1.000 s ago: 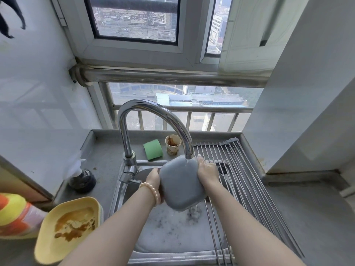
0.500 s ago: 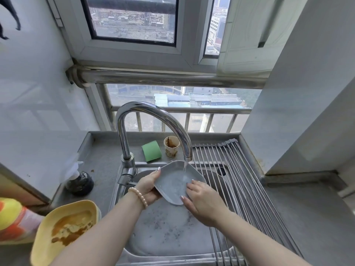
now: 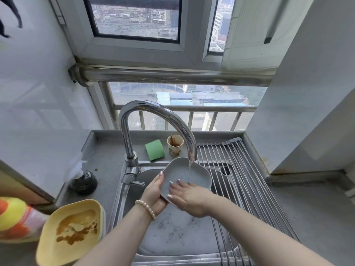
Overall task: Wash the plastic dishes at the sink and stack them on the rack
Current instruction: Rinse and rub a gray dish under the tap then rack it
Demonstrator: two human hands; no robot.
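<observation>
A grey plastic plate (image 3: 184, 172) is tilted face up under the running faucet (image 3: 153, 120), over the sink (image 3: 180, 237). My left hand (image 3: 153, 194) grips its left rim, thumb on top and fingers underneath. My right hand (image 3: 189, 198) lies flat inside the plate with straight fingers pressing on its surface. Water falls from the spout onto the plate's far half. A dirty yellow plate (image 3: 71, 231) with brown residue sits on the counter at the lower left. The roll-up wire rack (image 3: 240, 181) spans the sink's right side.
A green sponge (image 3: 154, 150) and a stained paper cup (image 3: 175, 145) stand behind the sink. A dark soap dispenser (image 3: 83, 182) is at the left, with a colourful package (image 3: 13, 219) at the far left edge. A wall closes the right side.
The plate went from held upright, back toward me, to lying face up under the stream. My right hand moved from its right edge onto its inner surface.
</observation>
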